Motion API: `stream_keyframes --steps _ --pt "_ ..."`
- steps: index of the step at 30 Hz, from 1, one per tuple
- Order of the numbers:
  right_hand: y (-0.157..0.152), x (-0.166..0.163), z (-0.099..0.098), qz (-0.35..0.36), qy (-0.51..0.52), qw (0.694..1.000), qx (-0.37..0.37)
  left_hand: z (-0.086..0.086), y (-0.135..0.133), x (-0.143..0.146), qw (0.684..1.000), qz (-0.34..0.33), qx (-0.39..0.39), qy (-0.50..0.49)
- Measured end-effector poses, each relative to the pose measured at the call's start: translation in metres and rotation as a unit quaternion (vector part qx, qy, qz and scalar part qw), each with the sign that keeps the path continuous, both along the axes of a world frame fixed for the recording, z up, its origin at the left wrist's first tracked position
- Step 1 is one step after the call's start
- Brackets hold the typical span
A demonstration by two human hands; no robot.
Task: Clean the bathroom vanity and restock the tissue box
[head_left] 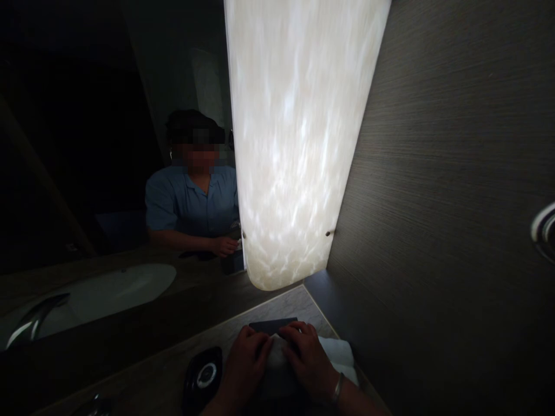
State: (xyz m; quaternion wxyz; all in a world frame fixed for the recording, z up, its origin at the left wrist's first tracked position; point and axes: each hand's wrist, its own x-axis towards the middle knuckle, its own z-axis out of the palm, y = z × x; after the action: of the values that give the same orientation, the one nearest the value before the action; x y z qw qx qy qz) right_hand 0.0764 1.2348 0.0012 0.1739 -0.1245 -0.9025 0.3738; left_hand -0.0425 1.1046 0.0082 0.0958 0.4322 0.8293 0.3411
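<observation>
Both my hands rest close together at the bottom middle, on a stone counter (269, 315). My left hand (245, 364) and my right hand (307, 358) press down on a pale folded cloth (275, 352) that lies over a dark box (271, 326). More white cloth (340, 352) shows to the right of my right hand. A bracelet sits on my right wrist. Whether the fingers grip the cloth or only press on it is hard to tell in the dim light.
A small black dish with a round white item (203, 374) sits left of my hands. A large lit stone panel (295, 138) hangs ahead, with a dark textured wall (442, 202) on the right. The mirror (87, 144) on the left reflects a person in blue, a sink and a tap.
</observation>
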Motion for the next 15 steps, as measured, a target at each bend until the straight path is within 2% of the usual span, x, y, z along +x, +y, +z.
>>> stream_keyframes --steps 3,8,11,13,15 --pt "-0.003 -0.008 -0.005 -0.028 0.015 0.999 -0.012 -0.006 0.004 -0.005 0.999 0.027 0.044 -0.017" --pt "-0.009 -0.019 -0.015 -0.076 0.031 0.996 -0.03 -0.014 0.01 -0.008 0.997 0.04 0.06 -0.007" --pt "0.001 -0.014 -0.015 -0.067 0.078 0.99 -0.096 -0.012 0.006 -0.011 0.995 0.052 0.08 -0.023" --pt "0.018 -0.001 -0.019 -0.079 0.115 0.983 -0.12 -0.009 -0.007 -0.012 0.988 0.098 0.11 -0.054" --pt "0.038 0.018 -0.031 -0.082 0.059 0.993 -0.056 -0.013 -0.032 -0.011 0.964 0.188 0.148 -0.112"
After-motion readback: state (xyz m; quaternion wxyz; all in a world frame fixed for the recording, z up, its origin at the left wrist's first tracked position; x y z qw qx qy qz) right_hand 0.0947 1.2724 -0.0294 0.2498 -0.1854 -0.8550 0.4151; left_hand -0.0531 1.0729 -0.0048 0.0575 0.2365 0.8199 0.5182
